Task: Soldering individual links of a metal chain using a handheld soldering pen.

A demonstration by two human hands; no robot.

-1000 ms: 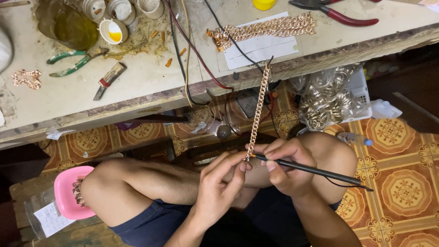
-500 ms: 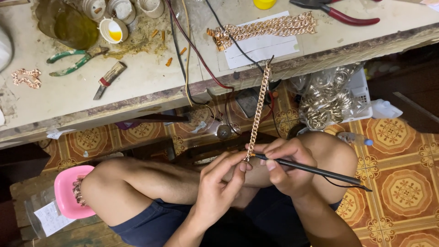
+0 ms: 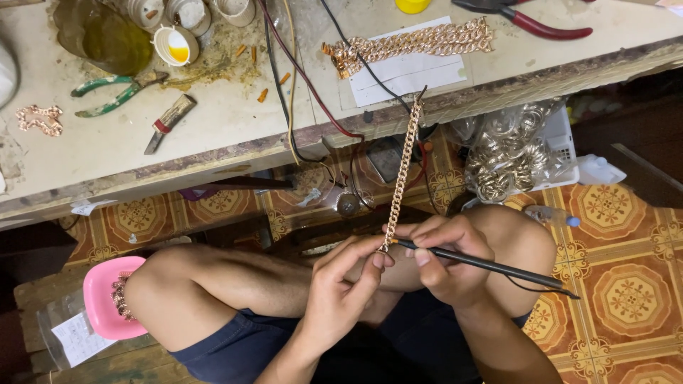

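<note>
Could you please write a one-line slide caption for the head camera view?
Seated at a cluttered workbench, left hand pinches the lower end of a copper-coloured chain while right hand holds a thin black wired tool to it.

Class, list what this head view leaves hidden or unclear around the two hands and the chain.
- Tip of the black rod: hidden behind the right hand.
- Lower end of the copper chain: covered by the left hand fingertips.
- Red-handled pliers: head cut off by the top edge.
- Pink dish contents: partly behind the knee.
</note>
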